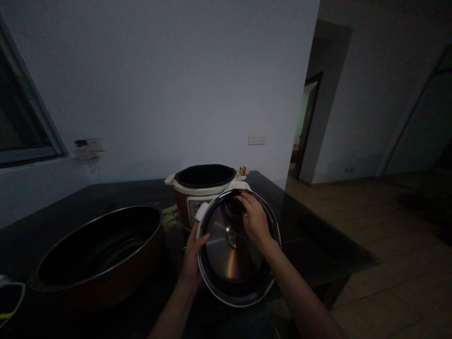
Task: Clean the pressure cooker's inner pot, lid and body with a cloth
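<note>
A round pressure cooker lid (221, 254) is held up tilted, its brushed metal inner side facing me. My left hand (192, 256) grips its left rim, thumb over the edge. On the inner face near the top, my right hand (254, 219) has its fingers bent against a small dark round part (231, 207). Whether those fingers pinch that part or something small is too dark to tell. Just behind the lid stands the electric pressure cooker (181, 202), brown and white, its dark pot opening uncovered. The lid hides part of its front panel.
A large dark pan (155, 235) with a brown outside stands on the dark table (307, 235), left of the cooker. At the far left edge lies a partly cut-off item with a pale rim (21, 296). Wall sockets (256, 140) are behind; the table's right edge drops to tiled floor.
</note>
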`<state>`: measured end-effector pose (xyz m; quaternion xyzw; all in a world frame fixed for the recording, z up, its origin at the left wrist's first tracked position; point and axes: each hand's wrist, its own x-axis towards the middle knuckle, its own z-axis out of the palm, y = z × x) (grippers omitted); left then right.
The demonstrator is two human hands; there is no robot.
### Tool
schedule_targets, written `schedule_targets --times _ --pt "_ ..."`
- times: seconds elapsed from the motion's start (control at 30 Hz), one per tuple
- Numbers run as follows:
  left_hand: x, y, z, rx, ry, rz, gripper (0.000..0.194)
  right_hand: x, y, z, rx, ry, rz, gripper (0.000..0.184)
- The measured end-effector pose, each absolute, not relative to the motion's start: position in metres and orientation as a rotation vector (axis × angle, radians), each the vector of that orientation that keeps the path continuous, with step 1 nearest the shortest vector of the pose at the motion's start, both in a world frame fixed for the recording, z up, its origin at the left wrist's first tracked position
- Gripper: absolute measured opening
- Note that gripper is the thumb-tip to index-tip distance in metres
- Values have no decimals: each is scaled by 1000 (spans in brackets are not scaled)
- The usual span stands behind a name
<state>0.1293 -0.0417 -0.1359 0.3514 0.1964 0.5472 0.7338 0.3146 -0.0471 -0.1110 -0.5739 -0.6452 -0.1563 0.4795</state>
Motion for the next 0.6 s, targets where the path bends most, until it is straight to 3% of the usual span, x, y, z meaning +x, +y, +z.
schedule_targets --times 0.23,0.6 --pt "131 -40 -135 762 390 1202 61 325 -49 -125 -1389 -1395 -324 50" --pt "133 -38 -134 756 413 1220 57 267 -50 -104 -1169 -1717 -252 40"
